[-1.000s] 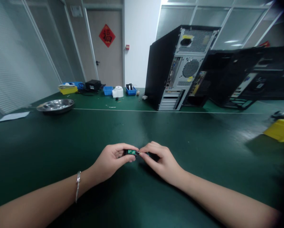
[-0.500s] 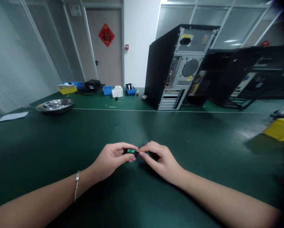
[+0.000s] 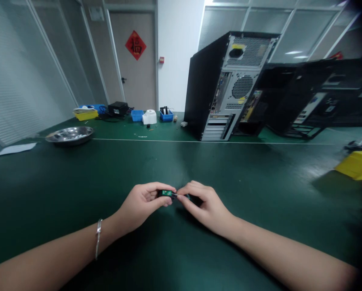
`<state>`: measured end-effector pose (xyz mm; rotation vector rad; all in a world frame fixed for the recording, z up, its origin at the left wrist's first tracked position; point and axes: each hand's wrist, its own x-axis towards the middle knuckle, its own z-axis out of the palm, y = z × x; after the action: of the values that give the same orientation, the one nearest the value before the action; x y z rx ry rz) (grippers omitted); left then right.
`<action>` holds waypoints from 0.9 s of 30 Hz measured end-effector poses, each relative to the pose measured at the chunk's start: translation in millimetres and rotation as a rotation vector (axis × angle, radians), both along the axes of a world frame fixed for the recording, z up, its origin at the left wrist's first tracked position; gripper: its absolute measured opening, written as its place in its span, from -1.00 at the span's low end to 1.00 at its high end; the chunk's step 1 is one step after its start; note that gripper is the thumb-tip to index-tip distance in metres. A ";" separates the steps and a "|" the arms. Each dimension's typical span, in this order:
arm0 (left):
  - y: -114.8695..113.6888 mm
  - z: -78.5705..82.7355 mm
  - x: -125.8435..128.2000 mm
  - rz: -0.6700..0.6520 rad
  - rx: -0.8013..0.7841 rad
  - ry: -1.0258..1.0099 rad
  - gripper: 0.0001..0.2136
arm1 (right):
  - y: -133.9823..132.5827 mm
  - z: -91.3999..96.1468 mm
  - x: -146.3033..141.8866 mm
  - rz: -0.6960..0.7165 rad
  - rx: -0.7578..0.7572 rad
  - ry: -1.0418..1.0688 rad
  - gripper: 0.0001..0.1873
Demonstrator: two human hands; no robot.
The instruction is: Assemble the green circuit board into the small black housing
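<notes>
2 forearms (image 3: pixel 59 250) slant inward; left hand (image 3: pixel 143 202) and right hand (image 3: pixel 209 206) curl into pinches, fingertips (image 3: pixel 172 189) close together

the worktop (image 3: pixel 217 169) is deep green, ruled across by a thin white line (image 3: pixel 144 140). the small part (image 3: pixel 167 193) is bright green with pale specks, edged in black; the thin piece (image 3: pixel 175 195) is greyish. the bracelet (image 3: pixel 99 234) and basin (image 3: pixel 70 136) are silver. the computer case (image 3: pixel 203 93) has a plain black side and a grey, mesh-dotted back with yellow stickers. the door (image 3: pixel 138 81) is beige-grey, its diamond sign (image 3: pixel 130 45) red with a black character. the tub (image 3: pixel 356 165) is yellow, the housing (image 3: pixel 150 118) white.
</notes>
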<state>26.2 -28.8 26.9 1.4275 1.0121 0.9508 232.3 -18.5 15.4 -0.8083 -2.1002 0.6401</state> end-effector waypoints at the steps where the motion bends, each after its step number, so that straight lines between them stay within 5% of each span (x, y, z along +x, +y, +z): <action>1: 0.3 0.1 -0.1 -0.006 -0.003 0.002 -0.76 | 0.2 0.1 -0.1 0.004 0.003 0.002 -0.84; 20: 5.6 -6.1 -2.0 0.065 0.006 0.001 -0.70 | -0.7 -1.7 -0.1 -0.032 0.004 -0.027 -0.81; 27: 3.9 -4.5 -2.4 -0.048 -0.068 -0.079 -0.72 | -1.9 0.0 -0.5 -0.019 0.007 -0.013 -0.80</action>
<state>23.8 -24.8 22.3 1.3421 0.9397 0.9225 231.8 -20.4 15.4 -0.8295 -2.1034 0.6188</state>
